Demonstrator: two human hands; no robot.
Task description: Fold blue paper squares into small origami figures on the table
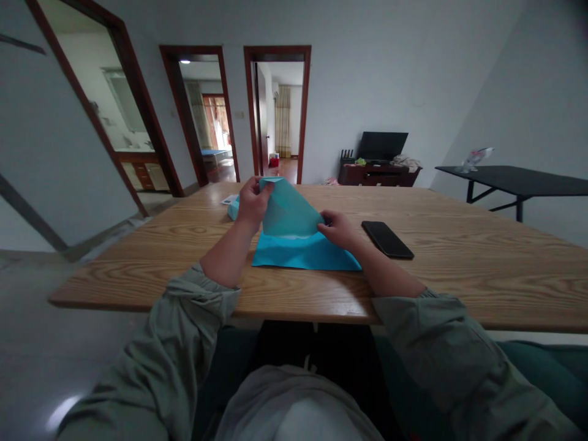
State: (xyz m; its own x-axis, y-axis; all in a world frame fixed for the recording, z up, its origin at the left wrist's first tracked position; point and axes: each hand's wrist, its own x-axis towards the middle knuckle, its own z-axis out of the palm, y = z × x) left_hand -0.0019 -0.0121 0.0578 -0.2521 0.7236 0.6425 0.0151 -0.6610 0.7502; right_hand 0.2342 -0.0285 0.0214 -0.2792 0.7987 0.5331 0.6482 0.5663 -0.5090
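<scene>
A sheet of light blue paper (298,248) lies on the wooden table (459,257) in front of me, its far part folded up off the surface. My left hand (252,201) is closed on the raised top corner of the paper and holds it up. My right hand (339,228) is closed too, pinching the paper's right edge down near the table. Both sleeves are grey-green and pushed back to the elbows.
A black phone (387,239) lies flat just right of my right hand. More light blue paper and a small white card (231,203) lie behind my left hand. A black side table (519,180) stands at the right; doorways open at the back.
</scene>
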